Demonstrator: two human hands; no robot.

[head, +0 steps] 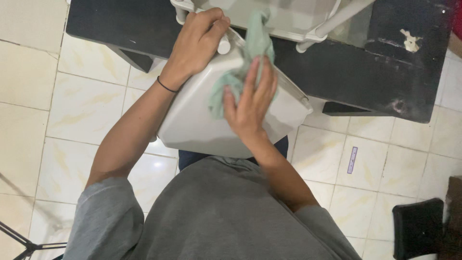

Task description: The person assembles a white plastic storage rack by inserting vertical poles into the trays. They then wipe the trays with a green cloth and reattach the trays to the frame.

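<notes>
1. Left hand (195, 41): curled over the far upper edge of a white tub (192, 120), fingers wrapped around the rim, thumb side hidden; a thin black band (166, 86) on the wrist.
2. Right hand (250, 103): laid flat on the tub's slanted outer wall, fingers spread and pressing a pale green cloth (243, 67) against it; no pinch, only palm and fingertips holding the cloth down.
3. Tub: tipped on its side at waist level, propped between the body and the edge of a black table (380, 62); long axis running from lower left to upper right.
4. Cloth: bunched, trailing up from under the right fingers toward the tub's rim, lying between the two hands; right hand on it, left hand just beside its upper end.
5. Tub's inside: turned away from the camera, contents impossible to tell.
6. On the table behind: a white plastic rack (308, 33) with rounded legs, touching or nearly touching the tub's far edge.
7. Below: cream floor tiles (29, 72), a small pale strip (352, 160) lying on them to the right, a dark stool (416, 226) at lower right.
</notes>
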